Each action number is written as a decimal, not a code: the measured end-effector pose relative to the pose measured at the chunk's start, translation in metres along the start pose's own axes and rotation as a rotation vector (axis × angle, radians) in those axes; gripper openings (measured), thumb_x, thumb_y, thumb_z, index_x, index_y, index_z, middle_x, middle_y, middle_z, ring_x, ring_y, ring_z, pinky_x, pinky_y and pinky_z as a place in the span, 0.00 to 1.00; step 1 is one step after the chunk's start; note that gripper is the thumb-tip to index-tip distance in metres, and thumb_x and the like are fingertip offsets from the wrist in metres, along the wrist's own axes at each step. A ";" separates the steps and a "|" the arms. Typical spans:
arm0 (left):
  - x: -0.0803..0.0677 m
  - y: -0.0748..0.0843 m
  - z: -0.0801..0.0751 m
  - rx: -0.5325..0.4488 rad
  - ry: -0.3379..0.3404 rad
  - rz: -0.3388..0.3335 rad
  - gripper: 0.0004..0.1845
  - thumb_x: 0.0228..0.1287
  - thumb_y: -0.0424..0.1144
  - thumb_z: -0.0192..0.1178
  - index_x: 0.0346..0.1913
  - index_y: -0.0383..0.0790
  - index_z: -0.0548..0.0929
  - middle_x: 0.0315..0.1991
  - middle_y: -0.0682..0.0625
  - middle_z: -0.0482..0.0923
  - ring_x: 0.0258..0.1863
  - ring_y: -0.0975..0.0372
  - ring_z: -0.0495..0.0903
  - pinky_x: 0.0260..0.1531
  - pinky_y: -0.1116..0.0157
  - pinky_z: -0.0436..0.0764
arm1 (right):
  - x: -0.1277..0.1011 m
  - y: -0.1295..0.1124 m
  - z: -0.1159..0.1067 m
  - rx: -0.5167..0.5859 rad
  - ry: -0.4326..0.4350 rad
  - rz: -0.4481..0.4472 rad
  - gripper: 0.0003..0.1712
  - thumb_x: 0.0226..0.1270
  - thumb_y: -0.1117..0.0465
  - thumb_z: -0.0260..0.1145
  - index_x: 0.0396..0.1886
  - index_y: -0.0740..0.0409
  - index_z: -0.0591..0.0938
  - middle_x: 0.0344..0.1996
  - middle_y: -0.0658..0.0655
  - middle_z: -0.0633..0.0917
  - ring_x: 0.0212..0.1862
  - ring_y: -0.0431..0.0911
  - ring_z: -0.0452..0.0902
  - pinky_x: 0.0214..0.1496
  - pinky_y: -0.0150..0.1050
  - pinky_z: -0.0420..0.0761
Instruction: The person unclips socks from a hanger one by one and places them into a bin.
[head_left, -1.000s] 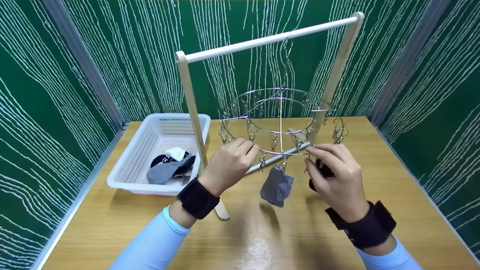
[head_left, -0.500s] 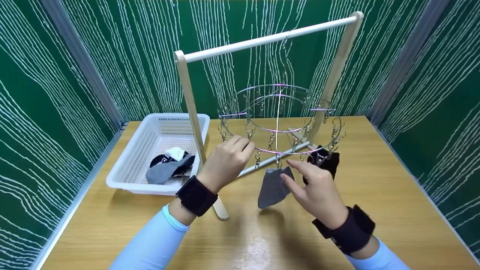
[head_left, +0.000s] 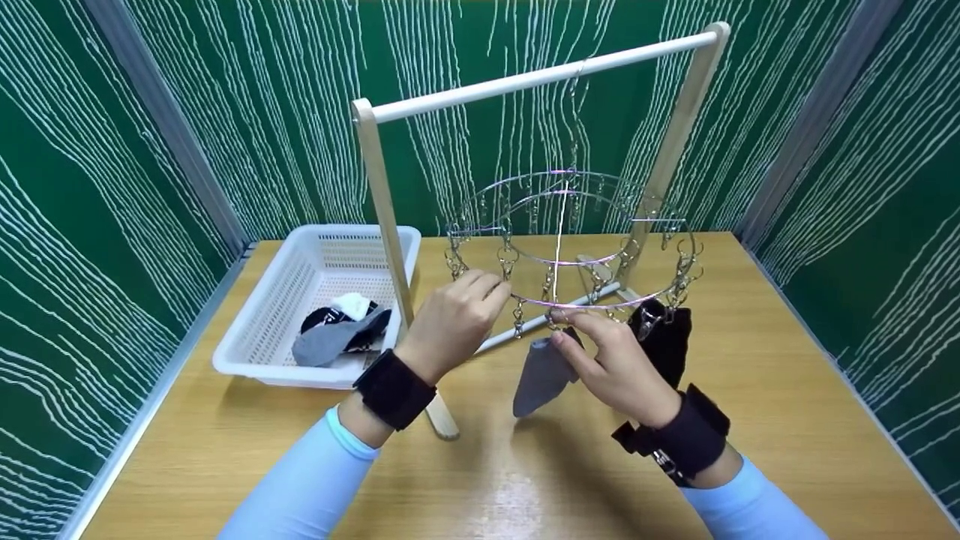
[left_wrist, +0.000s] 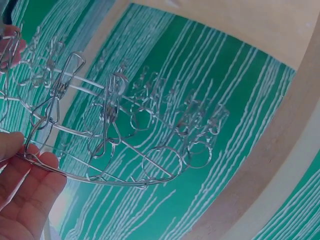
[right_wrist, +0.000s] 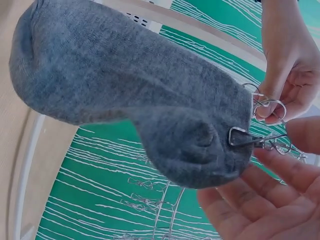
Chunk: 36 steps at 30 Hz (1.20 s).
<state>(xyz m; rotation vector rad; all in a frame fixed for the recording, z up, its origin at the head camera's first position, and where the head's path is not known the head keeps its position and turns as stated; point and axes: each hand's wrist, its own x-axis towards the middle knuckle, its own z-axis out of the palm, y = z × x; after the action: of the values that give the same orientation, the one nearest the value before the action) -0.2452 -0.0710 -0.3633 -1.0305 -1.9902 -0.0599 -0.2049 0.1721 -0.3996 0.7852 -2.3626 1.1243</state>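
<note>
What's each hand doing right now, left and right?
Left hand: fingers pinch the wire ring of the clip hanger.
Right hand: fingertips at the clip holding the grey sock; grip unclear.

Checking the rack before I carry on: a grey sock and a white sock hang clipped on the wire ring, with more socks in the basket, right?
Not quite. The second hanging sock is black, not white: the head view shows the black sock clipped beside the grey sock on the wire ring. The rest holds: more socks lie in the basket.
</note>
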 end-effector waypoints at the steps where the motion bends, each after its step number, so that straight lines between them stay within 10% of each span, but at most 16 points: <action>1: 0.000 0.000 0.000 -0.003 -0.002 0.000 0.05 0.66 0.25 0.68 0.42 0.34 0.89 0.40 0.46 0.90 0.40 0.56 0.89 0.42 0.65 0.92 | 0.000 0.000 0.000 0.004 0.001 0.001 0.11 0.75 0.69 0.70 0.54 0.68 0.89 0.55 0.64 0.92 0.60 0.57 0.89 0.65 0.56 0.86; 11: -0.004 -0.001 0.004 -0.086 0.014 -0.056 0.05 0.70 0.26 0.66 0.45 0.34 0.90 0.42 0.45 0.91 0.43 0.54 0.90 0.45 0.61 0.92 | 0.002 0.000 0.001 -0.010 0.040 -0.006 0.03 0.67 0.65 0.79 0.35 0.58 0.91 0.33 0.49 0.93 0.38 0.42 0.90 0.45 0.42 0.89; 23: -0.013 0.009 0.004 -0.079 0.124 -0.053 0.16 0.62 0.30 0.73 0.53 0.33 0.87 0.51 0.41 0.89 0.55 0.50 0.87 0.63 0.57 0.86 | 0.006 0.001 0.002 -0.056 0.113 -0.050 0.04 0.67 0.66 0.80 0.34 0.57 0.91 0.29 0.47 0.92 0.33 0.40 0.87 0.40 0.39 0.84; 30: -0.027 0.022 0.007 -0.091 0.185 -0.042 0.16 0.56 0.33 0.77 0.45 0.37 0.83 0.41 0.45 0.83 0.42 0.53 0.81 0.45 0.60 0.84 | 0.007 0.003 0.002 -0.060 0.135 -0.062 0.05 0.65 0.67 0.80 0.33 0.60 0.90 0.30 0.50 0.93 0.34 0.41 0.86 0.39 0.36 0.82; 36: -0.044 0.034 0.020 -0.178 0.057 -0.054 0.09 0.63 0.37 0.75 0.38 0.40 0.84 0.31 0.52 0.80 0.29 0.61 0.77 0.27 0.68 0.77 | 0.008 0.003 0.001 -0.070 0.146 -0.063 0.05 0.64 0.67 0.81 0.32 0.60 0.90 0.30 0.51 0.93 0.34 0.42 0.85 0.38 0.38 0.83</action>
<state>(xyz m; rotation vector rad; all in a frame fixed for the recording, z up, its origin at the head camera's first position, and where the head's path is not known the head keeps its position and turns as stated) -0.2238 -0.0686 -0.4181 -1.0742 -1.9872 -0.2974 -0.2129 0.1704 -0.3969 0.7231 -2.2282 1.0316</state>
